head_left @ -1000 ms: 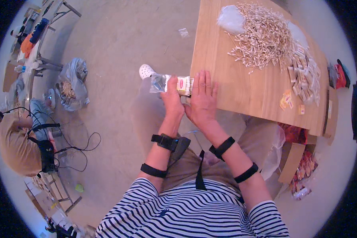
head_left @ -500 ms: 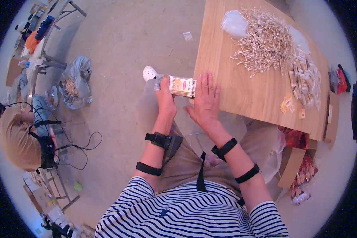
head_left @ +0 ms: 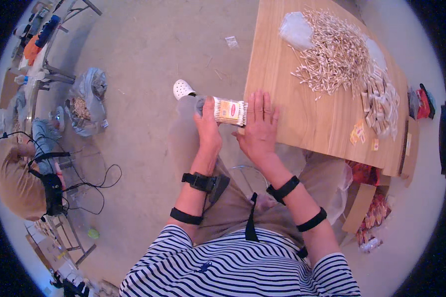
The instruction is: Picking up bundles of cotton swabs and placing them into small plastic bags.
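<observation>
My left hand (head_left: pixel 208 127) is closed on a clear packet of cotton swabs (head_left: pixel 230 111) with a small yellow and red label, just off the near left edge of the wooden table (head_left: pixel 272 64). The packet's far end reaches my right hand (head_left: pixel 260 126), which lies flat at the table edge with its fingers stretched out against the packet's end. A big heap of loose cotton swabs (head_left: pixel 334 54) covers the back of the table. Filled swab packets (head_left: pixel 380 106) are piled to its right. Small yellow label cards (head_left: pixel 357 132) lie near the table's front right.
Clear plastic bags (head_left: pixel 296 30) lie beside the swab heap. Below the table's right end stand an open cardboard box (head_left: pixel 360 208) and red packages (head_left: pixel 374 218). On the left, another person (head_left: pixel 22 183) sits near a plastic bag of swabs (head_left: pixel 87 106) and trailing black cables (head_left: pixel 101 184).
The view has shifted slightly. Both hands keep nearly the same place, with the packet still between them at the table edge.
</observation>
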Motion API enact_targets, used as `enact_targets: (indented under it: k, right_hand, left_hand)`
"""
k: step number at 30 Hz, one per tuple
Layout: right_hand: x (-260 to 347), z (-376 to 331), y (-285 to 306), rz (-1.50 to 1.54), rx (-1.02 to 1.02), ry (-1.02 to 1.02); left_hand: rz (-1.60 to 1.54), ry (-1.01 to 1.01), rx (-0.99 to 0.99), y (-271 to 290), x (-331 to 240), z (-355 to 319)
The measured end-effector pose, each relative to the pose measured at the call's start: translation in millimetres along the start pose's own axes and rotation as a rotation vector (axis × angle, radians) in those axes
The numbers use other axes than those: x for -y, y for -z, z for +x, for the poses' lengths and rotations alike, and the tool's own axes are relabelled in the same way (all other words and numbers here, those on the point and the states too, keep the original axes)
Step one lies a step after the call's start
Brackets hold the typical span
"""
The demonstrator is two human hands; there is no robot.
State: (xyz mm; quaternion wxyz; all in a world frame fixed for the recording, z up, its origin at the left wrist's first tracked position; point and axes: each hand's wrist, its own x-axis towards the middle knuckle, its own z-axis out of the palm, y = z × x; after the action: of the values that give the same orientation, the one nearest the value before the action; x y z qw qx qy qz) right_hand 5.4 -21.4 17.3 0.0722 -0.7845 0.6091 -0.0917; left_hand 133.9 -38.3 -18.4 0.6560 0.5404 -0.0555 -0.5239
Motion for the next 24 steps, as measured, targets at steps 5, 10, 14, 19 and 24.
enact_targets:
  k: [5,10,14,19,24]
  right_hand:
    - [4,4,0,-0.002,0.068,0.036]
    - [5,6,0,-0.011,0.060,0.032]
    - [5,6,-5,-0.006,0.035,0.040]
    - [3,6,-2,-0.025,0.049,0.035]
    - [5,5,-4,-0.021,0.024,0.057]
  left_hand:
    - [-0.003,0.001,0.071,-2,-3,-3]
    - [-0.052,0.032,0.102,5,3,2]
    - [-0.112,0.143,0.096,12,7,5]
    - [-0.228,0.131,0.170,9,5,-5]
    - [-0.326,0.077,0.163,4,24,-2]
